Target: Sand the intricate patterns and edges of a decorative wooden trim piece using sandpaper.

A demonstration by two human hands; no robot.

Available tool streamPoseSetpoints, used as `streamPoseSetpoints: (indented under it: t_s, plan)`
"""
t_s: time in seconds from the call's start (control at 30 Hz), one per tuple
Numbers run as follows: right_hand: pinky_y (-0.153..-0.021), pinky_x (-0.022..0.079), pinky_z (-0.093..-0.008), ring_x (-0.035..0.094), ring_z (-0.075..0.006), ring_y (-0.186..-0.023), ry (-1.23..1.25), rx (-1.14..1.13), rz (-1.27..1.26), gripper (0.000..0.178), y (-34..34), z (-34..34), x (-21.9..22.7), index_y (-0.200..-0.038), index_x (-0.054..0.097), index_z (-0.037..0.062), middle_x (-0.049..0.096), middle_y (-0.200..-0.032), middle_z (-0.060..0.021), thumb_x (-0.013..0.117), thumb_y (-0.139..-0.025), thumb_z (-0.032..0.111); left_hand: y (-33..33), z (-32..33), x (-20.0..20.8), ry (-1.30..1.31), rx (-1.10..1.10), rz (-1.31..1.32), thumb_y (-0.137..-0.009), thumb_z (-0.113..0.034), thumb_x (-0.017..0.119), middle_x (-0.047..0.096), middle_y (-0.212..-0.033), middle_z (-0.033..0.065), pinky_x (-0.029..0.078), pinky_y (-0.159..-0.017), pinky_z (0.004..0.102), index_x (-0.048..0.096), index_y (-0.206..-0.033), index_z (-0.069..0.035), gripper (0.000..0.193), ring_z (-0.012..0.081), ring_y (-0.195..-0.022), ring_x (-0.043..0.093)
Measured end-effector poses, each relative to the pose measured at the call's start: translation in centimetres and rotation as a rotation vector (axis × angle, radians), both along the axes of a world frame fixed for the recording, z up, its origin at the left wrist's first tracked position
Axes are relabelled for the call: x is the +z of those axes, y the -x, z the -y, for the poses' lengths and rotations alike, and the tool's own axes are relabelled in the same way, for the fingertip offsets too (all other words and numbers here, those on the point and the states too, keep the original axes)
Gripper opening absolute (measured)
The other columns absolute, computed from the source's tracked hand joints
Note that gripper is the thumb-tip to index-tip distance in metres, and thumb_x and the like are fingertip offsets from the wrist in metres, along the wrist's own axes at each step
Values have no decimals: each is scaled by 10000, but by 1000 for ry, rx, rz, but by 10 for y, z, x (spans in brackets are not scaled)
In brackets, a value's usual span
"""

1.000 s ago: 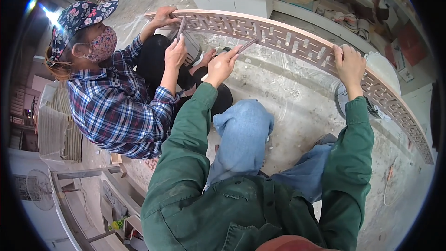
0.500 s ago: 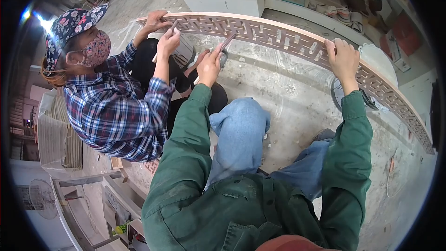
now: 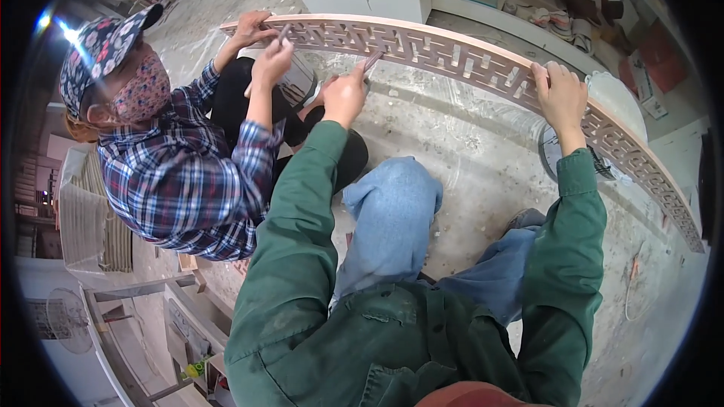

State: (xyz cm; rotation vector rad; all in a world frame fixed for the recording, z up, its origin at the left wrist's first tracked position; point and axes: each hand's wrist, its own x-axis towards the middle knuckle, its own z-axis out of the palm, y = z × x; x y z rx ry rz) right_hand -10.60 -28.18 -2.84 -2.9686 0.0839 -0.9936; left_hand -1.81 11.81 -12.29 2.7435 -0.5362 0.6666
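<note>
left hand [image 3: 345, 101] holds slim stick [image 3: 372, 62] at long, angular fretwork panel [image 3: 445, 50]

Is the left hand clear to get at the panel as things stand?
Looks like yes: the left hand holds a thin tool whose tip appears to reach the panel, and nothing visible blocks it. The right hand grips the top edge farther right, out of its way.
</note>
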Motion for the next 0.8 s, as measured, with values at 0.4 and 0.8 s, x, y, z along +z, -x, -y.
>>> streamPoseSetpoints:
  t_s: [0.4, 0.8]
  plan:
    - [-659, 394, -443, 596, -303, -776, -11, -44, -59, 391, -11, 3, 1, -758, 569, 103, 631, -773, -71, 485, -916, 451, -18, 9, 32, -8, 12, -197, -889, -161, 452, 655, -758, 217, 498, -636, 513, 601, -1101, -110, 264, 383, -731, 654]
    - [-674, 410, -455, 608, -314, -797, 22, -40, -26, 393, -9, 4, 0, -771, 587, 105, 641, -800, -86, 482, -912, 457, -17, 8, 25, 20, -6, -186, -876, -132, 457, 657, -773, 196, 495, -635, 524, 637, -1048, -129, 249, 385, -740, 649]
